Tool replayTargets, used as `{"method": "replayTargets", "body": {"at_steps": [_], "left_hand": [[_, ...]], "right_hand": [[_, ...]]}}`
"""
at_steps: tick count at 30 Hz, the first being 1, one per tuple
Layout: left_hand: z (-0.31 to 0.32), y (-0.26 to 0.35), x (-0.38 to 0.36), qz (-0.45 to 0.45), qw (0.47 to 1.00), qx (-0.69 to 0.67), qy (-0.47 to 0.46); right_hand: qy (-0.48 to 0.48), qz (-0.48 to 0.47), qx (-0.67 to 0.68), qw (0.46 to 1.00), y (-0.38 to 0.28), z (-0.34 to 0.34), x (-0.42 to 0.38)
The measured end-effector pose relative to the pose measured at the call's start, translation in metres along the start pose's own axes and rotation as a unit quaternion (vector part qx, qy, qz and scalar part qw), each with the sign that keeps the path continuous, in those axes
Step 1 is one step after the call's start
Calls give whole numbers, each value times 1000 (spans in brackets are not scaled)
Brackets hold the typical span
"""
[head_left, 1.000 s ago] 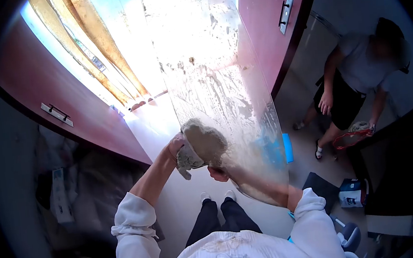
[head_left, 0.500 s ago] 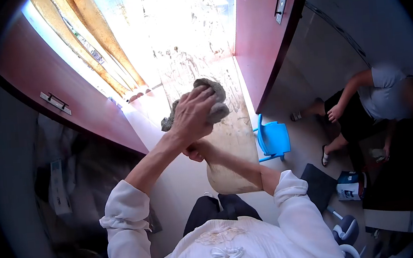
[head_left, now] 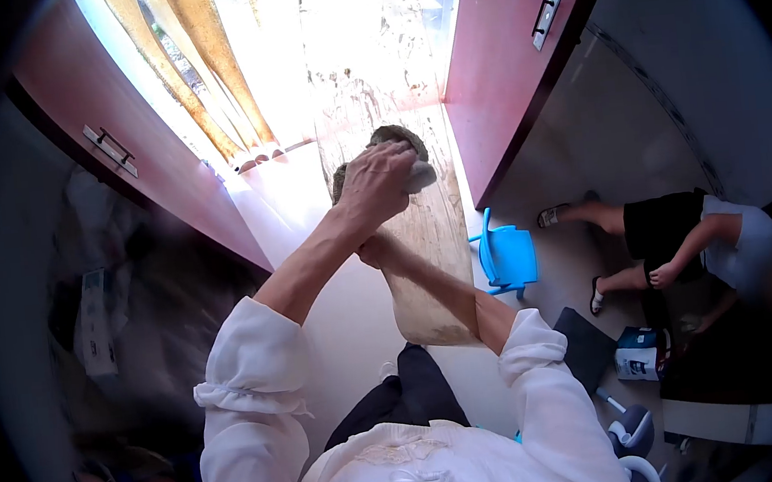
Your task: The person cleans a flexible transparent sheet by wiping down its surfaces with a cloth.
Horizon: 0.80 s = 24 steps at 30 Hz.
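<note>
I hold a tall, dirty glass pane (head_left: 429, 237) upright in front of me; it is streaked with dried smears and backlit by the window. My left hand (head_left: 379, 185) presses a grey cloth (head_left: 398, 137) against the pane's upper part. Below it, my right hand (head_left: 370, 252) grips the pane's left edge, with the forearm running along the glass. My white sleeves and dark trousers show at the bottom.
Red cabinet doors with metal handles stand at left (head_left: 127, 163) and right (head_left: 517, 55). Yellow curtains (head_left: 205, 64) hang at the bright window. On the floor sit a blue child's chair (head_left: 509, 258) and a white-blue box (head_left: 636, 354). Another person (head_left: 679, 234) bends down at right.
My left hand with the cloth has moved up the pane from its lower part. The pane has turned and looks narrower. The other person has bent lower and shifted right.
</note>
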State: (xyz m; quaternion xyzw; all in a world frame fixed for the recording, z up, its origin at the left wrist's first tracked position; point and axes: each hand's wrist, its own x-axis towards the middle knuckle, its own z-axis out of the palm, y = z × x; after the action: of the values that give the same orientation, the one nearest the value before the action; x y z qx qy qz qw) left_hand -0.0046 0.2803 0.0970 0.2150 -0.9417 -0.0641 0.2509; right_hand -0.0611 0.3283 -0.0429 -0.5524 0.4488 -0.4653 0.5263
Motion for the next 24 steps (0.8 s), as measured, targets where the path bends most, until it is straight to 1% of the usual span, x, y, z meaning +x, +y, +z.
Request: {"method": "replayTargets", "body": {"at_steps": [1, 2, 3, 4, 5, 6, 8, 10, 12, 14, 15, 17, 18, 19, 20, 21, 22, 24], "left_hand": [[-2, 8, -16, 33, 997, -45, -58], [4, 27, -39, 105, 987, -106, -59], [7, 45, -65, 148, 976, -116, -109], [8, 59, -80, 176, 962, -163, -130], [7, 64, -88, 195, 957, -169, -135], [5, 61, -83, 196, 956, -170, -135], [7, 49, -57, 216, 953, -107, -184], [13, 44, -11, 178, 978, -44, -98], [11, 30, 32, 92, 989, 38, -105], [16, 14, 50, 62, 995, 60, -59], [9, 18, 46, 79, 993, 72, -55], [7, 30, 22, 100, 977, 38, -182], [-1, 41, 0, 189, 966, -13, -178], [6, 44, -23, 234, 960, -83, -132], [0, 57, -38, 214, 950, -103, -202], [1, 63, -56, 224, 943, -151, -192], [-2, 68, -69, 231, 936, -173, -202], [-5, 75, -86, 251, 939, -210, -102]], "right_hand": [[10, -9, -14, 1000, 0, 2, 0], [27, -19, -28, 999, 1, 2, 1], [38, -25, -38, 998, 2, 1, 3], [52, -32, -52, 997, 4, 1, 0], [61, -40, -64, 995, 4, 1, 1], [72, -44, -74, 994, 3, 1, -1], [87, -53, -98, 990, 3, 4, 1], [111, -65, -130, 983, 3, 5, -6], [127, -78, -152, 977, 2, 6, -8], [120, -72, -144, 980, -6, 0, -7], [112, -63, -130, 983, -10, -4, -11], [102, -41, -95, 989, -16, -14, -22], [97, -25, -73, 992, -22, -19, -31], [92, -7, -50, 994, -25, -22, -41], [85, 12, -23, 996, -29, -24, -50], [77, 30, 6, 997, -30, -22, -58], [65, 45, 31, 996, -30, -21, -63], [34, 71, 76, 994, -32, -13, -62]]}}
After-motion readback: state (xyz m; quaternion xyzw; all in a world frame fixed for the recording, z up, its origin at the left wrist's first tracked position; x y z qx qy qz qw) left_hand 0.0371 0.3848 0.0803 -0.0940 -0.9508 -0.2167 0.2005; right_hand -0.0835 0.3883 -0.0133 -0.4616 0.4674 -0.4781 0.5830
